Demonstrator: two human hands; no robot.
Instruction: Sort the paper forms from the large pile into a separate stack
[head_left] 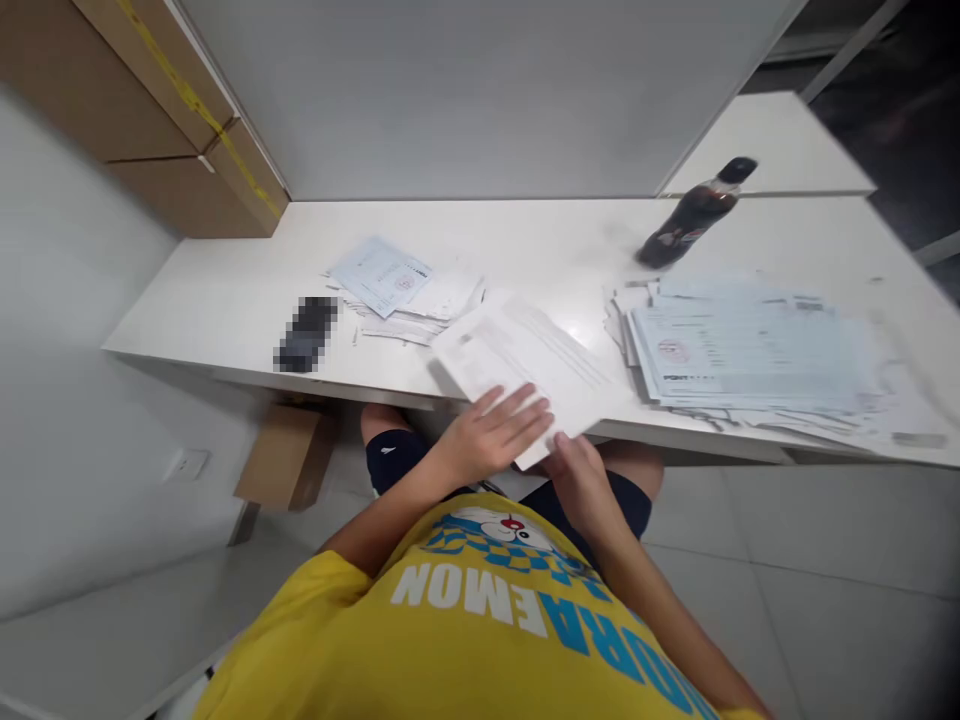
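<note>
A white printed sheet of paper (529,350) lies tilted at the front edge of the desk, its near corner sticking out over my lap. Flat on top of its near part rests my left hand (491,437), fingers stretched out and side by side. My right hand (581,482) grips the sheet's near edge, the thumb on top and the fingers hidden beneath. Just behind and to the left is a small pile of papers (420,322), topped by a light blue printed slip (381,275) with a red stamp.
To the right, a thick, uneven stack of light blue papers (750,350) reaches the front of the white desk (540,235). A dark cola bottle (690,222) stands behind it. A pixelated dark object (307,335) lies at left. Cardboard boxes (240,185) fill the back left corner.
</note>
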